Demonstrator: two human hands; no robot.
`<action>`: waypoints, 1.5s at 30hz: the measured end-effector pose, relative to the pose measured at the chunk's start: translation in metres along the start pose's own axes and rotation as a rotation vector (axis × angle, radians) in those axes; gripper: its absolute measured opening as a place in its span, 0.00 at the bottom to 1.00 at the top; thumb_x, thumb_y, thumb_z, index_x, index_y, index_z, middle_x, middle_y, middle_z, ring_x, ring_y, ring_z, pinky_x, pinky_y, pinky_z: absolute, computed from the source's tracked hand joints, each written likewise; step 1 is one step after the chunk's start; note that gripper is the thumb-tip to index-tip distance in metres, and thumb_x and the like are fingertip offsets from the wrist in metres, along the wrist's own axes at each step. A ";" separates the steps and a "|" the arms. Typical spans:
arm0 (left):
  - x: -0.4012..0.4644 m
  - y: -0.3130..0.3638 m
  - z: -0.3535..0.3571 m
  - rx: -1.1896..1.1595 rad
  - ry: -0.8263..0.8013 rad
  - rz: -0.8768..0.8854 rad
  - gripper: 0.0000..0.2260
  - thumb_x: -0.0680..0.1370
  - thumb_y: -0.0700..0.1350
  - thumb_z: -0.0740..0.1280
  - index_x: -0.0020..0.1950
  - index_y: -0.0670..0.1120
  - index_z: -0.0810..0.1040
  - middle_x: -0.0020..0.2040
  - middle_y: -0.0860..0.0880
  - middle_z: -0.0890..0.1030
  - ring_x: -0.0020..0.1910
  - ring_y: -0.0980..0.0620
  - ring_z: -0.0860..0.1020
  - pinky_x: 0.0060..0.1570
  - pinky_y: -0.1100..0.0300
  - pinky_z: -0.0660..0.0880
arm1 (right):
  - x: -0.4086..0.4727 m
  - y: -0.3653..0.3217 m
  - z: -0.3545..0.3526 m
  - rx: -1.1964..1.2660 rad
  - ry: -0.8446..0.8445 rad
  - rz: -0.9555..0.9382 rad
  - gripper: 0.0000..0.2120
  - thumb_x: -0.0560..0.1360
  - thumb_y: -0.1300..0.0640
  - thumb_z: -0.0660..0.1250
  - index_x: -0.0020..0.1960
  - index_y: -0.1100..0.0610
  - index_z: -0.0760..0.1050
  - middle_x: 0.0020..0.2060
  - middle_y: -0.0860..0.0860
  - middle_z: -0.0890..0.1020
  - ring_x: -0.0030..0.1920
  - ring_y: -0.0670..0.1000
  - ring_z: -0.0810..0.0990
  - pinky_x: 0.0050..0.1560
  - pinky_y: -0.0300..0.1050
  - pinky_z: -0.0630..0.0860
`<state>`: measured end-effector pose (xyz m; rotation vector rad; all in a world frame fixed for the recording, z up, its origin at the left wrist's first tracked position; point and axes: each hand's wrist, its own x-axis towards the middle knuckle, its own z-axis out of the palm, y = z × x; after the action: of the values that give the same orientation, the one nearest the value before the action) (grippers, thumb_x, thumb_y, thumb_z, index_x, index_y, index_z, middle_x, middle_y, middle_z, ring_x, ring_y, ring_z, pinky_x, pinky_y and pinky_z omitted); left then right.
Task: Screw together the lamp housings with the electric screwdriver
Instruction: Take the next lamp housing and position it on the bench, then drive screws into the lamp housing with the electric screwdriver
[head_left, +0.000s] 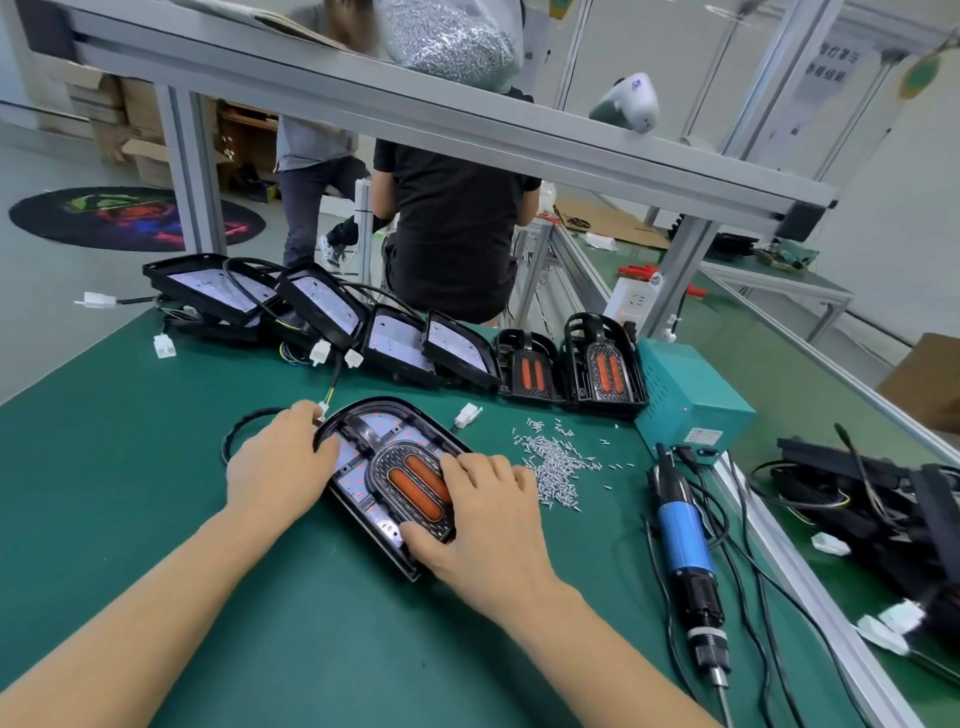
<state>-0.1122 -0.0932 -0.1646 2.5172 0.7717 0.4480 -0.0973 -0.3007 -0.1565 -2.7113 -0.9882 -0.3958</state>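
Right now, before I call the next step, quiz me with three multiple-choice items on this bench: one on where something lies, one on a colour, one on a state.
1. Where does the electric screwdriver lie?
A. on the mat right of the right hand
B. in the left hand
C. on the overhead rail

2. What colour is the power supply box?
A. red
B. teal
C. yellow

3. What are the hands doing?
A. both rest on the lamp housing
B. both are raised off the bench
C. one picks up screws

Answers: 1 A, it lies unheld beside the right hand. 2 B, its casing is teal. 3 A, left hand and right hand sit on the lamp housing.
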 end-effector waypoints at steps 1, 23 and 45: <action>0.001 -0.001 0.000 -0.015 -0.008 0.017 0.17 0.78 0.49 0.62 0.67 0.48 0.70 0.62 0.46 0.76 0.57 0.41 0.76 0.49 0.52 0.70 | 0.000 0.000 -0.001 0.030 0.001 -0.013 0.29 0.73 0.36 0.59 0.66 0.53 0.71 0.59 0.48 0.74 0.60 0.52 0.69 0.64 0.47 0.58; -0.005 0.135 -0.009 0.011 -0.036 0.646 0.06 0.74 0.44 0.65 0.42 0.52 0.82 0.41 0.54 0.82 0.46 0.51 0.78 0.49 0.57 0.69 | -0.062 0.151 -0.049 -0.012 -0.189 0.887 0.17 0.77 0.49 0.62 0.58 0.61 0.70 0.53 0.56 0.70 0.50 0.59 0.76 0.46 0.47 0.73; -0.021 0.168 0.068 0.552 -0.328 0.640 0.13 0.72 0.32 0.59 0.31 0.46 0.62 0.28 0.50 0.66 0.29 0.51 0.64 0.65 0.48 0.59 | -0.065 0.148 -0.037 -0.154 -0.193 0.857 0.28 0.79 0.42 0.59 0.73 0.55 0.57 0.58 0.54 0.73 0.45 0.55 0.74 0.39 0.44 0.67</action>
<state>-0.0259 -0.2513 -0.1378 3.2217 -0.0777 -0.0040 -0.0548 -0.4612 -0.1608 -3.0150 0.2376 -0.0411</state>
